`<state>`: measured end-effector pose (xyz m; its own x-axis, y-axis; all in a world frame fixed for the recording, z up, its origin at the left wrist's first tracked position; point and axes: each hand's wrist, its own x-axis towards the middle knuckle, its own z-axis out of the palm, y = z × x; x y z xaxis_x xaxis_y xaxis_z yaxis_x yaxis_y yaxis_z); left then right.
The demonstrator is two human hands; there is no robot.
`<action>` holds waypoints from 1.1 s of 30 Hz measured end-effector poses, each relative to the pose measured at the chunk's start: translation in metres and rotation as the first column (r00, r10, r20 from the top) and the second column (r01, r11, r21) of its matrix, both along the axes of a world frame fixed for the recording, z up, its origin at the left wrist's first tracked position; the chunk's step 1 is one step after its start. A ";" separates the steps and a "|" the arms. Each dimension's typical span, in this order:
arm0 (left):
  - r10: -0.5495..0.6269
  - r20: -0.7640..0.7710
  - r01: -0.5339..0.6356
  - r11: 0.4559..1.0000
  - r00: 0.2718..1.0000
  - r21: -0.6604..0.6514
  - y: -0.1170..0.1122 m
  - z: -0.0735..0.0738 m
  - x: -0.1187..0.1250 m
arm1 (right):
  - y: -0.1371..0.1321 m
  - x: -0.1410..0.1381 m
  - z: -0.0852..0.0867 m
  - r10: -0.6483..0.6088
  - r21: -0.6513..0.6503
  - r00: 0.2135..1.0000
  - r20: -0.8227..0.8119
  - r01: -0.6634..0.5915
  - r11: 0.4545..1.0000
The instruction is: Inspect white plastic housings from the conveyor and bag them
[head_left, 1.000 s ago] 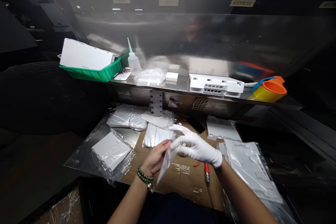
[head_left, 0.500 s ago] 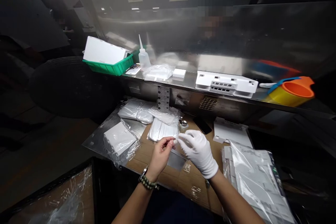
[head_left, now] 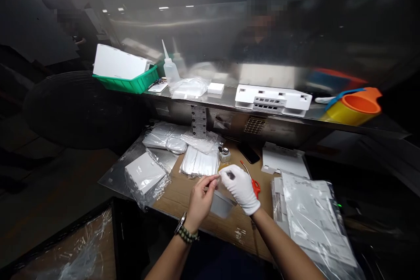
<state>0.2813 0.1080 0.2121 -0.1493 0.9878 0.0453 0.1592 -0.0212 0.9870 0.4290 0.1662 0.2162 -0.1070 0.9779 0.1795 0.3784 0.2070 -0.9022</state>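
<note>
My left hand (head_left: 202, 197), bare with a watch and a bead bracelet at the wrist, is closed in a pinch. From its fingertips a clear plastic sheet (head_left: 221, 204), perhaps a bag, seems to hang over the cardboard. My right hand (head_left: 239, 189), in a white glove, pinches close against the left fingertips; what lies between its fingers is too small to make out. Orange-handled scissors (head_left: 256, 187) lie partly hidden behind the glove. A stack of white plastic bags (head_left: 200, 161) and a small jar with a metal top (head_left: 225, 154) stand just beyond my hands.
A bagged white panel (head_left: 145, 173) lies left, bagged grey-white panels (head_left: 311, 210) right. A phone (head_left: 248, 152) and white housing (head_left: 284, 159) sit behind. The shelf holds a green bin (head_left: 126, 83), squeeze bottle (head_left: 170, 71), white housing (head_left: 274, 98) and yellow-orange tape dispenser-like object (head_left: 356, 107).
My gloved right hand has shifted left and closed its fingers tighter beside my left fingertips. Orange-handled scissors have come into sight behind it. The view has shifted slightly.
</note>
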 end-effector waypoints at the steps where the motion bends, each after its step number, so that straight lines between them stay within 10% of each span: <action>1: 0.005 0.024 -0.004 1.000 1.000 -0.007 0.001 -0.001 -0.001 | 0.003 0.005 -0.005 -0.027 -0.037 0.995 -0.093 0.024 0.999; 8: 0.140 0.177 -0.126 0.988 0.974 -0.088 0.012 -0.016 -0.022 | 0.027 0.095 -0.029 -0.331 -0.203 0.727 -0.602 0.261 0.944; 14: -0.062 0.186 0.100 0.974 0.981 -0.202 0.025 -0.018 -0.030 | -0.007 0.115 -0.016 -0.486 -0.238 0.606 -0.630 0.444 0.864; 19: -0.267 0.167 0.298 0.932 0.949 -0.205 0.038 -0.016 -0.022 | -0.037 0.044 -0.016 -0.244 0.119 0.970 0.005 0.242 0.963; 22: -0.355 0.141 0.377 0.905 0.924 -0.196 0.046 -0.018 -0.021 | -0.039 0.009 -0.021 -0.144 0.223 0.895 0.423 0.051 0.973; 33: -0.603 0.044 0.602 0.782 0.796 -0.164 0.065 -0.022 -0.033 | -0.043 -0.022 -0.012 -0.168 0.177 0.652 0.739 0.052 0.983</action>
